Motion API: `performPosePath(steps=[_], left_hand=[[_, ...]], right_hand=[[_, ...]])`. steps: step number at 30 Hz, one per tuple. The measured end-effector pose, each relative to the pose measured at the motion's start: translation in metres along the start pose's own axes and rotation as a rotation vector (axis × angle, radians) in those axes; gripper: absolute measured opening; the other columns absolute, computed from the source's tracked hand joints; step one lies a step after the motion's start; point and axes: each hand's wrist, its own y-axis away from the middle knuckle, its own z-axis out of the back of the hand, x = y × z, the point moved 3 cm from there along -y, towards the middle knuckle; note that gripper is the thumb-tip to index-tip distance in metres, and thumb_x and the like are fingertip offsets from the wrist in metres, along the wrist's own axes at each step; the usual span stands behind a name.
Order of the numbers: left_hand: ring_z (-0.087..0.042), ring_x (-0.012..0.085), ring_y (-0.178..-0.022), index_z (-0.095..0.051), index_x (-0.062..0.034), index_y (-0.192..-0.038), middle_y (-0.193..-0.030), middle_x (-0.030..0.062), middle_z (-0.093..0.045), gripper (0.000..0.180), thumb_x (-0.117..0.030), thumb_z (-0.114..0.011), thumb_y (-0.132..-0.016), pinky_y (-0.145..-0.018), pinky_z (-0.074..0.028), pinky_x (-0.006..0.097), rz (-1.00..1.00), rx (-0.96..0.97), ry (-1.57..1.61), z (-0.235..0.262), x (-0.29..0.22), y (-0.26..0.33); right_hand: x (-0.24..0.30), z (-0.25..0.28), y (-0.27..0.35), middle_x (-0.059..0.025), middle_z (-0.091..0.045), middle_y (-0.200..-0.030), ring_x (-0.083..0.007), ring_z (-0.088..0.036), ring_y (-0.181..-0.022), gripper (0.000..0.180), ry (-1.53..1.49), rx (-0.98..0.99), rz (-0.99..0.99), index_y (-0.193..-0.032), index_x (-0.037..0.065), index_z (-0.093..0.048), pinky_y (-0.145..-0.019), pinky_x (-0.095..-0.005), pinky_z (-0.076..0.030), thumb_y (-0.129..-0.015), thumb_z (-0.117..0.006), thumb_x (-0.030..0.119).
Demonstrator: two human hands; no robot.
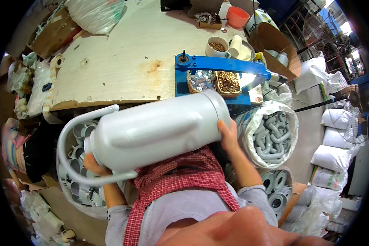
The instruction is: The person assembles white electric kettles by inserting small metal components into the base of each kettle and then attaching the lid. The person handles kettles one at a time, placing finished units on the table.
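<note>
A large light-grey thermos flask (160, 127) lies tilted across my lap, in front of the table edge. Its narrow neck points left and its wide base lies up to the right. The curved grey carrying handle (66, 141) loops around the neck end. My left hand (95, 165) is closed at the neck, partly hidden behind the flask and handle. At the base end, my right hand (228, 137) grips the side with the thumb on top. Just beyond the base stands a blue press (225, 64), with trays of silver metal pieces (201, 80) and brass-coloured rivets (228, 83) beneath its arm.
A sack of curved grey handles (272, 137) stands at right, above round grey parts (276, 192). Grey cup-like parts (76, 164) fill a container at left. On the wooden table (119, 61) are a white mug (217, 46) and orange bowl (238, 17). Another person (13, 151) is at far left.
</note>
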Motion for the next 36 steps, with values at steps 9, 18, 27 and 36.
performPosePath(steps=[9,18,27,36], left_hand=[[-0.056,0.0191,-0.061,-0.064,0.0051,-0.082,-0.075,0.0126,-0.065,0.050,-0.035,-0.043,-0.101,-0.059,-0.044,0.038,0.317,-0.147,-0.133,0.043,0.004,-0.018],[-0.054,0.0193,-0.053,-0.063,0.0101,-0.107,-0.067,0.0173,-0.061,0.036,-0.021,-0.051,-0.096,-0.053,-0.041,0.032,-0.210,0.126,-0.435,0.064,-0.055,-0.161],[-0.063,0.0431,-0.091,-0.072,-0.0058,-0.087,-0.087,0.0240,-0.067,0.072,-0.068,-0.036,-0.092,-0.076,-0.048,0.052,-0.349,0.227,-1.352,0.019,0.043,-0.428],[-0.061,0.0306,-0.110,-0.068,-0.0174,-0.116,-0.108,0.0142,-0.069,0.050,-0.053,-0.039,-0.097,-0.096,-0.042,0.041,-0.394,0.136,-1.450,-0.003,0.107,-0.495]], right_hand=[[-0.012,-0.049,-0.020,-0.0121,-0.057,-0.119,-0.0234,-0.055,-0.108,0.055,0.105,0.107,0.252,-0.125,-0.004,-0.055,-0.094,-0.0336,-0.043,-0.093,-0.058,0.041],[-0.089,-0.095,-0.057,-0.0077,-0.061,-0.117,-0.0132,-0.058,-0.102,0.048,-0.346,0.271,-0.327,-0.139,-0.001,-0.044,-0.092,-0.0303,-0.048,-0.101,-0.052,0.026],[-0.123,-0.043,-0.006,-0.0087,-0.067,-0.103,-0.0129,-0.062,-0.088,0.040,-0.109,0.222,-0.571,-0.128,-0.003,-0.056,-0.082,-0.0253,-0.050,-0.098,-0.056,0.023],[-0.167,-0.035,0.018,-0.0088,-0.068,-0.102,-0.0117,-0.063,-0.087,0.035,-0.028,0.160,-0.630,-0.124,-0.004,-0.059,-0.080,-0.0235,-0.050,-0.096,-0.058,0.018]])
